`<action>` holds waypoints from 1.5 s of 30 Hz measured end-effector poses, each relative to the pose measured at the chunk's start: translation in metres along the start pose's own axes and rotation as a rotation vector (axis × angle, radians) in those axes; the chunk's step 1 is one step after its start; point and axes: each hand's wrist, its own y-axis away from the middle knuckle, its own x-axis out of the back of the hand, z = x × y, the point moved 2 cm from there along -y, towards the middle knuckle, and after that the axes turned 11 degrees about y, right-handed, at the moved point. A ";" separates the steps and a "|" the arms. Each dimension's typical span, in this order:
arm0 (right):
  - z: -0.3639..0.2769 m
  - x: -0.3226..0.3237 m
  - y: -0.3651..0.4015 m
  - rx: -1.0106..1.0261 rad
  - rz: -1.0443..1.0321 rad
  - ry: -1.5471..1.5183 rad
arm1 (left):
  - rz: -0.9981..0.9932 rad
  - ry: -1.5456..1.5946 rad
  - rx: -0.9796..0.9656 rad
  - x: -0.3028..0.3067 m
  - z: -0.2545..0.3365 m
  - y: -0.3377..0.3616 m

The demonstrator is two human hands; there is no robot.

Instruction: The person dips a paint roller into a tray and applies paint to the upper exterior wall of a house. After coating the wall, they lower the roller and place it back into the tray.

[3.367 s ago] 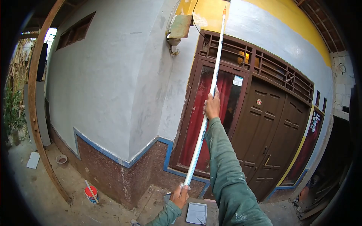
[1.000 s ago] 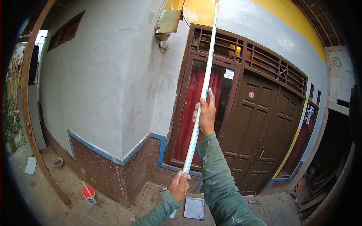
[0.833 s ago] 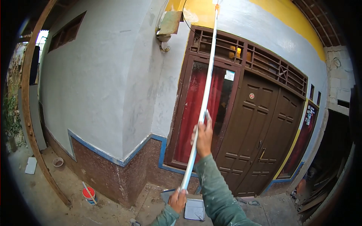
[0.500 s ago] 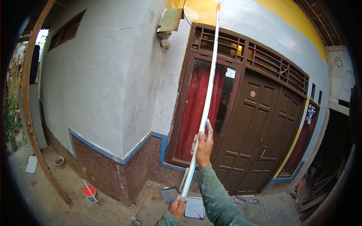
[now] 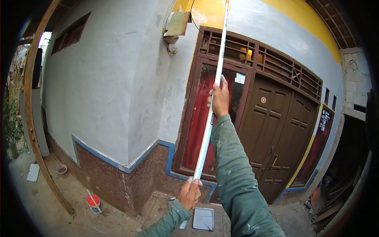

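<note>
A long white pole (image 5: 207,132) with bluish markings slants up across the view, its orange collar (image 5: 226,1) cut by the top edge. Whatever is beyond that collar is out of frame. My right hand (image 5: 220,97) grips the pole around its middle, in front of the red-curtained window (image 5: 202,118); one finger points upward along the shaft. Lower down, my left hand (image 5: 189,193) is closed around the pole near its bottom end, which sticks out below. Under the hands, a pale paint tray (image 5: 203,218) lies on the ground.
Brown double doors (image 5: 272,126) stand right of the window. A grey wall (image 5: 98,94) with a blue-edged brown base juts out on the left. Near it are a red-rimmed bucket (image 5: 94,202) with a stick, a small bowl (image 5: 61,169) and a wooden post (image 5: 29,98).
Both hands have risen, the right one farther up to the window's upper half. The pole has shifted upward, and its bottom end now shows below my left hand.
</note>
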 end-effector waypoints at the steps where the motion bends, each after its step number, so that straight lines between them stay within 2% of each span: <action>1: 0.001 -0.001 -0.005 -0.018 0.014 0.025 | 0.004 0.001 0.001 0.001 -0.004 0.002; 5: 0.020 0.000 -0.001 -0.057 0.007 0.033 | 0.033 0.026 0.044 0.011 -0.032 0.018; 11: 0.044 0.002 0.070 -0.090 -0.035 -0.040 | 0.088 0.028 0.098 0.038 -0.097 0.066; 14: 0.049 0.003 0.087 -0.127 -0.051 -0.072 | 0.101 0.087 0.105 0.046 -0.126 0.081; 16: 0.045 0.005 0.085 -0.118 -0.032 -0.037 | 0.147 0.243 0.130 0.050 -0.143 0.077; 19: 0.033 0.009 0.060 -0.087 -0.032 -0.044 | 0.105 0.092 0.104 0.027 -0.087 0.071; 24: 0.005 0.010 0.028 -0.054 -0.048 -0.071 | 0.050 0.079 0.059 0.002 -0.030 0.040; 33: -0.029 0.009 0.016 0.000 -0.093 -0.089 | -0.040 0.005 -0.040 -0.018 0.036 0.005; 38: -0.020 0.007 -0.003 0.002 -0.071 -0.020 | -0.022 0.024 -0.035 -0.014 0.024 0.007; 45: 0.010 0.006 -0.017 -0.042 -0.025 0.122 | 0.044 0.067 0.005 0.004 -0.025 0.027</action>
